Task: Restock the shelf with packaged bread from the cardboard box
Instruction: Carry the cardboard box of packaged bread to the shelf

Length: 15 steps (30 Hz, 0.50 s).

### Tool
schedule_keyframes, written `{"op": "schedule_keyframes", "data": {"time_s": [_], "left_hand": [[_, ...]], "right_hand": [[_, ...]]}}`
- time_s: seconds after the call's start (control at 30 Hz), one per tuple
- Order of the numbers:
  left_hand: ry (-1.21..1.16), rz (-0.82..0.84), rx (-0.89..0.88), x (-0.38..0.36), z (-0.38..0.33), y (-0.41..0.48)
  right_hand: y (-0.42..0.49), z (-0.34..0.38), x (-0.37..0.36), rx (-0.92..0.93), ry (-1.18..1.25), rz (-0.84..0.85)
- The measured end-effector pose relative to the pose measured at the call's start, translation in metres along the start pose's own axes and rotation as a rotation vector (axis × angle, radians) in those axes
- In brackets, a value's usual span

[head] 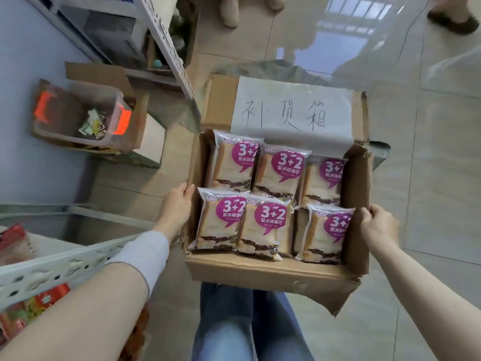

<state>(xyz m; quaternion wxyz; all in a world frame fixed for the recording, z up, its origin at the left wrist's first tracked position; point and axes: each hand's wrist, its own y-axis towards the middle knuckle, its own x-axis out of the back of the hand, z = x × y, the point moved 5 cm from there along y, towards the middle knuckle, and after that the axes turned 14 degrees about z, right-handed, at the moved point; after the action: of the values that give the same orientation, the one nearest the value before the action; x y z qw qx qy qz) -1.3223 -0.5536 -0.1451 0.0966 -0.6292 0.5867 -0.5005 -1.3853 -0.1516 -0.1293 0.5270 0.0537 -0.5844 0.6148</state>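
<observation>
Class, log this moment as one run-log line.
phase: box held, bread unpicked | left hand: grips brown cardboard box at left edge | right hand: grips its right flap | purple-labelled bread packets: six on top inside

Left hand (179, 203) and right hand (377, 225) each grip the cardboard box (260, 274).

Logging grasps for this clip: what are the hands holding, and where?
Both hold the box: the left hand grips the top edge of its left wall, the right hand the edge of its right flap.
</observation>
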Motion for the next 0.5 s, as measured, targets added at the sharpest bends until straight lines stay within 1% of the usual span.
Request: {"op": "schedule_keyframes", "data": {"time_s": [0.1,0.23,0.37,0.5], "left_hand": [[-0.016,0.044,0.006,-0.013,0.008,0.049],[-0.014,0.077,-0.016,-0.022,0.009,0.089],[0.025,0.093,-0.041,-0.024,0.003,0.111],[0.029,0.100,-0.041,-0.029,0.004,0.114]], "right_hand": [[0.033,0.000,-0.022,-0.040,-0.014,-0.016],[0.061,-0.002,-0.037,-0.068,-0.067,-0.009],[0.080,-0.001,-0.042,-0.099,-0.075,-0.004],[0.093,-0.005,-0.045,-0.109,-0.054,-0.020]]}}
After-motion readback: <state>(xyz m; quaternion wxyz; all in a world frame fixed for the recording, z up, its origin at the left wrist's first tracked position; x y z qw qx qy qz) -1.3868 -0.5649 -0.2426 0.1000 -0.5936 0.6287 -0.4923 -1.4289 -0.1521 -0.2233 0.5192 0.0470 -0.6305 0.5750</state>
